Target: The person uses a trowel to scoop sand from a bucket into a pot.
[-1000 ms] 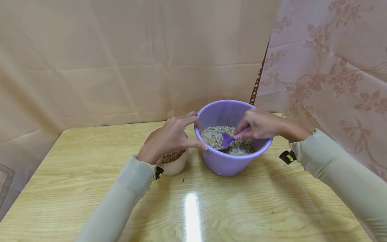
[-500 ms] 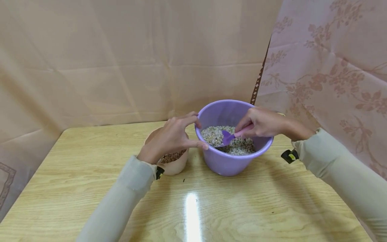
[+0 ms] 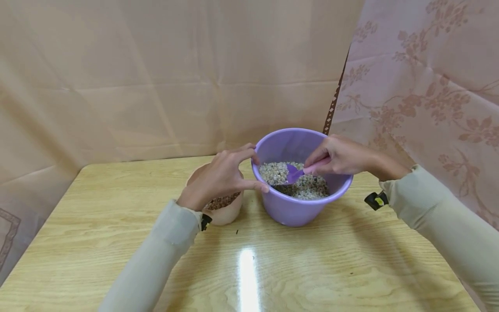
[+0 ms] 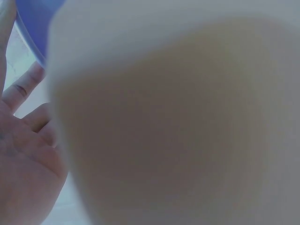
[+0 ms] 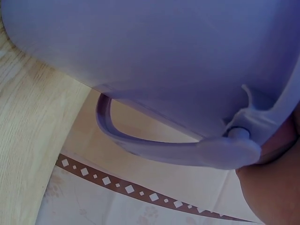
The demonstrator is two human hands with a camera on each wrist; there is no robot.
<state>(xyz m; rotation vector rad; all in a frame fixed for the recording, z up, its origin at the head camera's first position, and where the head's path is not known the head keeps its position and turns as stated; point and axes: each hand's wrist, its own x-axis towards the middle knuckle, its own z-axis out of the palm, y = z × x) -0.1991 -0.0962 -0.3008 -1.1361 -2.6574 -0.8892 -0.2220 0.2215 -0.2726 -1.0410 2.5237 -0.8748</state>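
A purple bucket (image 3: 296, 212) stands on the table, part filled with pale, mixed gravel (image 3: 309, 188). My left hand (image 3: 222, 175) holds its left rim, thumb along the front and fingertips over the edge. Inside the bucket, my right hand (image 3: 339, 156) grips the pink handle of a small shovel (image 3: 295, 174). The shovel's purple blade points left and carries a heap of gravel. Beneath my left wrist is a cream container (image 3: 228, 213) of reddish-brown grains, partly hidden by that hand. It appears as a large blur (image 4: 164, 131) in the left wrist view.
The bucket's loop handle (image 5: 159, 152) hangs down on its outside in the right wrist view. A wooden table (image 3: 128, 225) carries both containers, with a small dark bit (image 3: 236, 232) in front of them. Cloth curtains (image 3: 175, 78) hang behind and to the right.
My right hand has shifted slightly up and right. The shovel's blade has lifted, with gravel on it and a dark hollow below. My left hand has stayed on the rim.
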